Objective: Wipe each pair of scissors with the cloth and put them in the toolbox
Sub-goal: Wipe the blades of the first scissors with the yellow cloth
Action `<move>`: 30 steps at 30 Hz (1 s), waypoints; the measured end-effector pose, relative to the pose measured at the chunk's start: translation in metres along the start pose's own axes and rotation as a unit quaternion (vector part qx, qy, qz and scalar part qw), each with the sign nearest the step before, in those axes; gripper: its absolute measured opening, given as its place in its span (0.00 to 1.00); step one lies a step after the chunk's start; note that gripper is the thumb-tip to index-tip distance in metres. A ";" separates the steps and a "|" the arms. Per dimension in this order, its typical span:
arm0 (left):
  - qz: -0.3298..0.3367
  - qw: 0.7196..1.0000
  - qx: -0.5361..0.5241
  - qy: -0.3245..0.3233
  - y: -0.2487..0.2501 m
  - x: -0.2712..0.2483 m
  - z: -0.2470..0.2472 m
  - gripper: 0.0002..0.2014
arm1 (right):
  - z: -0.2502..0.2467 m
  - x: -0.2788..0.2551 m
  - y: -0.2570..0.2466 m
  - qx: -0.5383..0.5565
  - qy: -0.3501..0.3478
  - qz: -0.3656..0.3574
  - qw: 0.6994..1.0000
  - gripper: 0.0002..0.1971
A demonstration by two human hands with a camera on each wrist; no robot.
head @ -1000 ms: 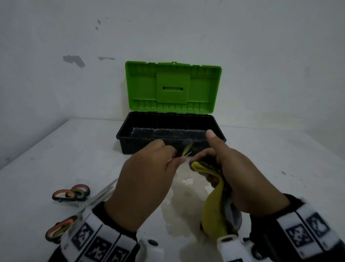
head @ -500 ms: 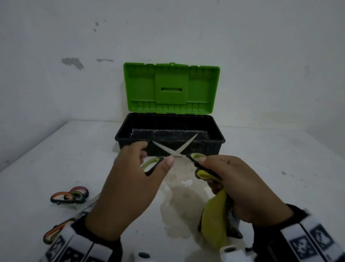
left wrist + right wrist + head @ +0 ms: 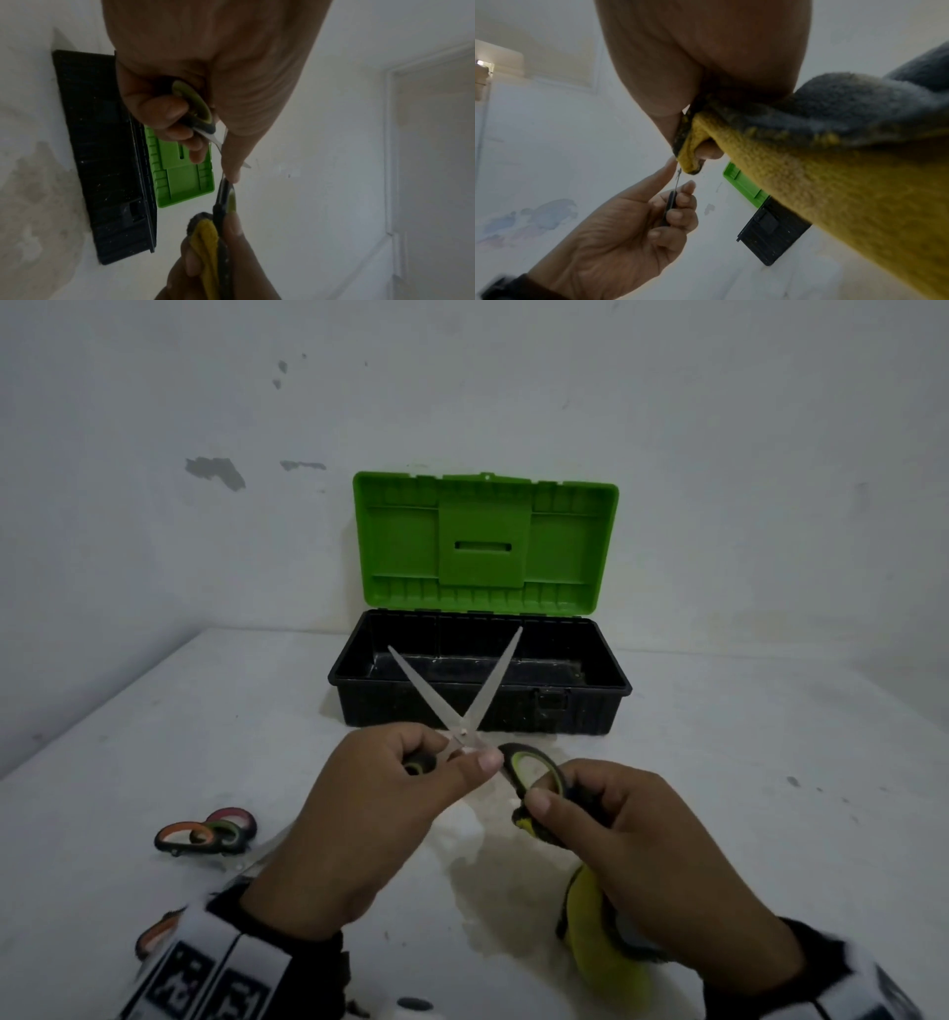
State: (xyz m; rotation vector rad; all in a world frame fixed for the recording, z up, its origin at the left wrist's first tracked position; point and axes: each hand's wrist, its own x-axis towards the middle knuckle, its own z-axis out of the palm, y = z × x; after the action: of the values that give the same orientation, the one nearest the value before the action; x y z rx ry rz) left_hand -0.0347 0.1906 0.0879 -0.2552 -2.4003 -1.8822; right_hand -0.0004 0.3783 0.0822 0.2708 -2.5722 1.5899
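A pair of green-and-black scissors (image 3: 464, 706) is held up in front of the toolbox (image 3: 480, 706) with its blades spread in a V. My left hand (image 3: 390, 793) grips one handle loop (image 3: 195, 105), thumb by the pivot. My right hand (image 3: 611, 824) grips the other loop (image 3: 531, 765) together with the yellow-and-grey cloth (image 3: 595, 937), which hangs below the palm (image 3: 834, 182). The black toolbox stands open and looks empty, its green lid (image 3: 485, 541) upright against the wall.
Other scissors lie on the white table at my left: orange and pink handles (image 3: 205, 832) and an orange handle (image 3: 154, 934) partly hidden by my left wrist. A damp stain (image 3: 493, 891) marks the table below my hands. Walls close the back and left.
The scissors went from shut to wide open as my hands pulled the handles apart. The blades now stand up in front of the toolbox.
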 end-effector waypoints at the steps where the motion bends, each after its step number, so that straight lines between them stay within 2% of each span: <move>1: 0.013 1.000 0.008 0.012 0.000 0.000 0.000 0.10 | -0.001 -0.001 0.001 -0.013 -0.021 0.012 1.000 0.15; 4: 0.045 0.997 0.035 0.043 -0.003 0.000 -0.005 0.13 | -0.012 -0.005 -0.001 -0.021 -0.104 0.076 0.991 0.10; 6: 0.063 0.995 0.059 0.056 -0.004 0.001 -0.009 0.15 | -0.026 -0.005 0.005 -0.021 -0.124 0.104 0.987 0.22; 8: 0.072 0.992 0.076 0.064 -0.004 0.001 -0.010 0.16 | -0.038 -0.003 0.013 -0.040 -0.090 0.123 0.987 0.30; 11: 0.074 0.990 0.103 0.061 -0.003 0.000 -0.009 0.15 | -0.047 0.003 0.021 0.015 -0.005 0.144 0.989 0.32; 14: 0.074 0.989 0.119 0.051 -0.003 0.000 -0.007 0.14 | -0.049 0.006 0.020 -0.035 0.085 0.107 0.990 0.24; 17: 0.082 0.986 0.132 0.062 -0.003 0.000 -0.005 0.15 | -0.046 0.008 0.014 -0.039 0.122 0.072 0.989 0.14; 20: 0.082 0.983 0.150 0.065 -0.005 0.000 -0.005 0.18 | -0.044 0.012 0.017 0.010 0.142 0.046 0.989 0.12; 24: 0.086 0.978 0.180 0.058 -0.008 -0.001 -0.006 0.18 | -0.039 0.016 0.021 0.102 0.121 0.054 0.986 0.03; 28: 0.081 0.977 0.189 0.056 -0.009 -0.001 -0.005 0.18 | -0.036 0.014 0.021 0.219 0.038 0.092 0.971 0.19; 30: 0.082 0.978 0.184 0.051 -0.009 -0.002 -0.004 0.18 | -0.033 0.013 0.016 0.267 0.010 0.087 0.960 0.22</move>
State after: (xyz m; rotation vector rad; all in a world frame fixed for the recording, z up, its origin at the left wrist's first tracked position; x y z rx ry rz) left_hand -0.0346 0.1841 0.0798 -0.3084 -2.5078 -1.3181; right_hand -0.0165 0.4136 0.0849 0.0641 -2.1486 2.3190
